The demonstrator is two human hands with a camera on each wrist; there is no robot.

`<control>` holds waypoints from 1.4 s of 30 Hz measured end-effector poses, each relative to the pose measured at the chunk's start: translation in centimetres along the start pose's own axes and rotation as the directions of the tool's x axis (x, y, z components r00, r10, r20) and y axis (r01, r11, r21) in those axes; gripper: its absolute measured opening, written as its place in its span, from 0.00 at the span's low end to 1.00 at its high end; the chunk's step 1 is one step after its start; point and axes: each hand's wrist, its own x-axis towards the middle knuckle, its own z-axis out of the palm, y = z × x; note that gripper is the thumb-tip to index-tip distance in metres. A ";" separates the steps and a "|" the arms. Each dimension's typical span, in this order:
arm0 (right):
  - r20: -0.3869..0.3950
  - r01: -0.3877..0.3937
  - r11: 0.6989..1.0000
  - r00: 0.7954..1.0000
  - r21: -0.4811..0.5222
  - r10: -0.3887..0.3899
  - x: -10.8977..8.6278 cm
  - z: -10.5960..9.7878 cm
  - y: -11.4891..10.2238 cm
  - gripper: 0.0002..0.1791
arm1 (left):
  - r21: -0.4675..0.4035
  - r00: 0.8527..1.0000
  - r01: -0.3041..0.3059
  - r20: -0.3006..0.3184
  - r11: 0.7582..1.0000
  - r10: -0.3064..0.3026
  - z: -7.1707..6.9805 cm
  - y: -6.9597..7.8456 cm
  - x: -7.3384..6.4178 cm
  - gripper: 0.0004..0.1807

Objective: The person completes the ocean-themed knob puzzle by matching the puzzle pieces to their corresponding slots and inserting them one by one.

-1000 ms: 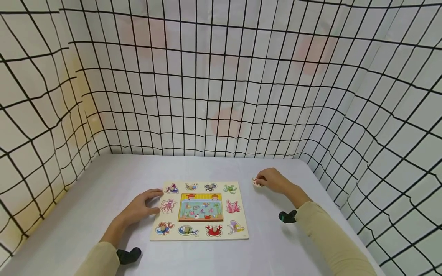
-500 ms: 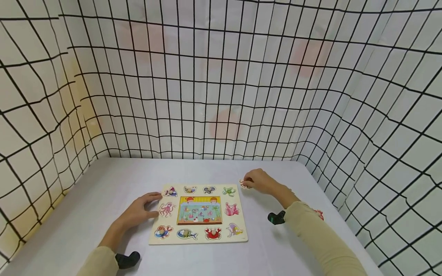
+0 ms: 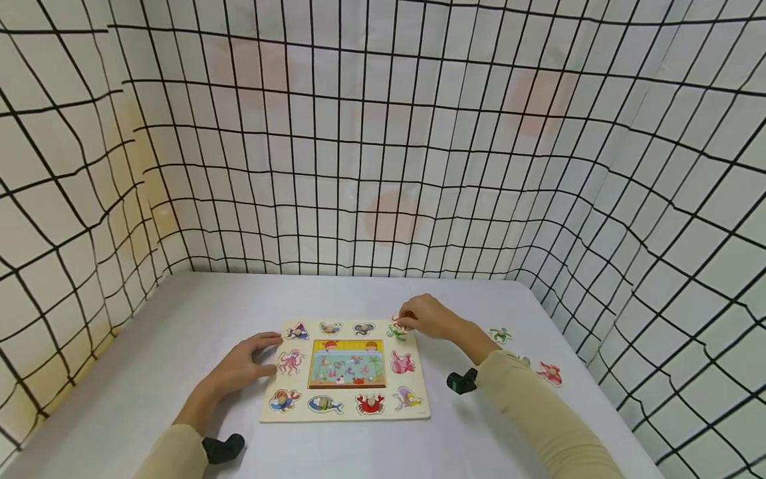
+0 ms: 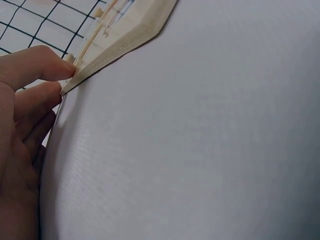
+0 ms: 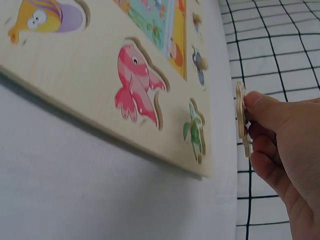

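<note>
A black net (image 3: pixel 338 98) hangs in front of a pale wall behind and around a white table (image 3: pixel 467 452). On the table lies a flat wooden puzzle board (image 3: pixel 389 411), with a fish-tank picture (image 3: pixel 347 362) in its middle and sea animals around it, some with knobs. An octopus hollow (image 3: pixel 291 361), a pink fish hollow (image 3: pixel 403 362) and a turtle hollow (image 3: pixel 396 331) show no knobs.

Two beige sleeves (image 3: pixel 541 412) reach in. The left hand (image 3: pixel 239 362) rests at the board's left edge, thumb and forefinger wide apart, fingertips touching the wood. The right hand (image 3: pixel 432 316) has thumb and fingers narrowed in a pinch on a small wooden piece (image 5: pixel 240 112), by the board's far right corner; the right wrist view shows the piece raised and tilted on edge, apart from the board.

Near the right sleeve lie a loose red piece (image 3: pixel 549 373) and a loose green piece (image 3: pixel 500 334).

The held piece looks light, thin and stiff, probably smooth; its slim curly parts may be its weakest, so its broad middle seems the best hold; whether it has a knob is hidden
</note>
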 end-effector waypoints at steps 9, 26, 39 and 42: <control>0.012 0.013 1.000 1.000 0.015 -0.013 1.4 0.7 -2.3 0.09 | 0.005 1.000 0.007 -0.001 1.000 -0.007 -0.1 0.2 0.0 0.36; 0.061 0.076 0.997 0.995 0.030 -0.078 4.2 1.9 -6.3 0.11 | -0.005 1.000 0.010 -0.009 1.000 -0.010 0.1 -0.3 0.1 0.36; 0.069 0.146 0.988 0.986 0.055 -0.150 5.2 2.6 -8.2 0.11 | 0.007 1.000 0.025 -0.005 1.000 -0.025 -0.1 -0.2 0.1 0.36; 0.059 0.185 0.981 0.980 0.051 -0.188 5.7 3.0 -8.8 0.10 | 0.006 1.000 0.025 -0.004 1.000 -0.025 0.0 -0.2 0.2 0.36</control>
